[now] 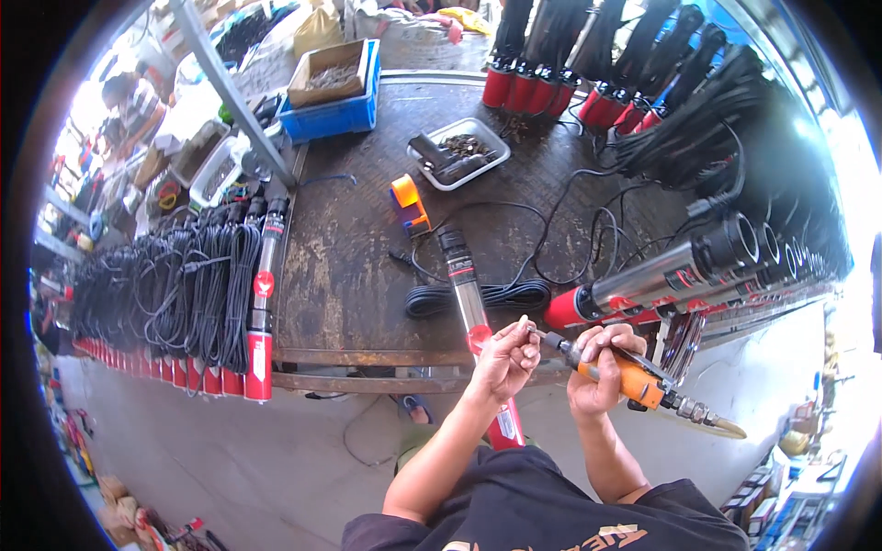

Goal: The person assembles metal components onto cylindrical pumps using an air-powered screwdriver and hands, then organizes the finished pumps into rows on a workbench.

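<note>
My right hand [602, 367] is wrapped round an orange air screwdriver [640, 381], a hose fitting at its rear end. The tool points left, and its bit reaches the fingertips of my left hand [507, 358]. Those fingers are pinched together at the bit's tip; whatever is between them is too small to make out. Behind my left hand, a silver and red submersible pump [468, 296] slants from the tabletop over the edge to my lap. A coiled black cable [427, 300] lies beside the pump, partly behind it.
The worn dark table [340, 248] carries a white tray [501, 151] of small metal parts, an orange tape dispenser [409, 204] and a blue bin [317, 121]. More pumps [680, 271] lie stacked at the right. Pumps with bundled cables [225, 294] line the left. Loose cable loops across the middle.
</note>
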### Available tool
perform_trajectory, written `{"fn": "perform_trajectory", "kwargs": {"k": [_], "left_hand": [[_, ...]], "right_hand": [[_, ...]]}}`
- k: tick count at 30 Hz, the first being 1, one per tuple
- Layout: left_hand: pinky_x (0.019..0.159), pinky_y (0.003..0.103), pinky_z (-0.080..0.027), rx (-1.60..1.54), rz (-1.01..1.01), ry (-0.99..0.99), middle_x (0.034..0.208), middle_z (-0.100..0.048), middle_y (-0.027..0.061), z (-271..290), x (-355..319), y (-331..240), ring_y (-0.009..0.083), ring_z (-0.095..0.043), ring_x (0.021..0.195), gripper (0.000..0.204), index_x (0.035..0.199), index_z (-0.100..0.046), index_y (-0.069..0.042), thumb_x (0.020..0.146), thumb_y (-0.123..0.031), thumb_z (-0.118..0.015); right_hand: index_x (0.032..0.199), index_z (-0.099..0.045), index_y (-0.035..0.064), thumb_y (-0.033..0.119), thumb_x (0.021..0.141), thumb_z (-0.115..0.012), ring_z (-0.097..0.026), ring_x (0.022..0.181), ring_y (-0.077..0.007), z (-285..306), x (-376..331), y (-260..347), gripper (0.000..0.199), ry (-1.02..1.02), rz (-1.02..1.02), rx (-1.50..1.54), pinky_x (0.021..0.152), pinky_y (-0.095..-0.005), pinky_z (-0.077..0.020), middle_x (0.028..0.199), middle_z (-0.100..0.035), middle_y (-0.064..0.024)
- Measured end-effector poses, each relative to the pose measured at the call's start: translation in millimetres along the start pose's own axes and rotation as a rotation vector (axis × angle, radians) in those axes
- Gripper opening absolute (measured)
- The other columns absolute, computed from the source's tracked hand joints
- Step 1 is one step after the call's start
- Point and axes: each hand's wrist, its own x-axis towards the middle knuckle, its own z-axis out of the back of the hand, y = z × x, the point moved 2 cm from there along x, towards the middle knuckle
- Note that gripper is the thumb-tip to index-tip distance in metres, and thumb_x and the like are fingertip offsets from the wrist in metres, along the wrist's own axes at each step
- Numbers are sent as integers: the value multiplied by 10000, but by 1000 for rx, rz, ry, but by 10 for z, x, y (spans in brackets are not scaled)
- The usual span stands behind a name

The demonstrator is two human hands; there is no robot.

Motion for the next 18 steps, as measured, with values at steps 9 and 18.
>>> {"fn": "perform_trajectory", "kwargs": {"k": [9, 18], "left_hand": [[590, 231, -480, 17, -100, -26, 879, -691, 91, 98, -21, -594, 132, -611, 699, 143, 1052, -676, -6, 974, -124, -659], [540, 179, -498, -126, -109, -236, 785, -669, 66, 244, 357, -967, 99, -602, 600, 143, 976, -669, 3, 956, -136, -696]], "right_hand": [[1104, -514, 36, 16, 883, -551, -545, 682, -154, -435, 136, -469, 225, 30, -136, 44, 683, -341, -500, 971, -532, -126], [1084, -522, 39, -9, 854, -548, -557, 719, -176, -614, 197, -1102, 237, 77, -164, -15, 700, -349, -486, 977, -531, -121]]}}
